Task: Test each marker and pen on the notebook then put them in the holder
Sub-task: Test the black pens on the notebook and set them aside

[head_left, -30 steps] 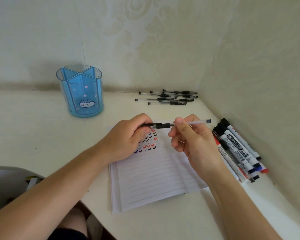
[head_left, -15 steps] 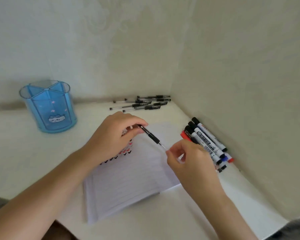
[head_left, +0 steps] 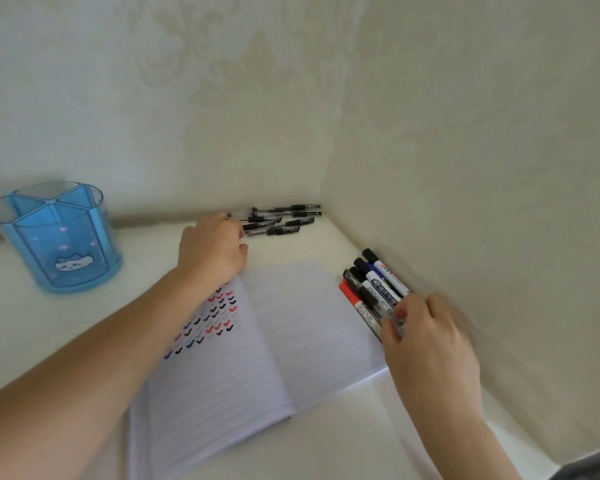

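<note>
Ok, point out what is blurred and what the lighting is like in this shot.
Head view: the right hand is motion-smeared, and the markers beside it are soft; head view, the holder ghosts slightly at its rim, while the pens at the back are fairly crisp; head view, light is soft and even, no glare or hard shadows.

Left hand [head_left: 212, 249] reaches far forward, palm down; right hand's [head_left: 428, 337] fingers [head_left: 406, 307] curl round a marker [head_left: 372, 296].

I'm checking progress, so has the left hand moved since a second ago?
Yes. The left hand has gone from over the tick marks on the notebook to the pile of pens by the wall.
</note>
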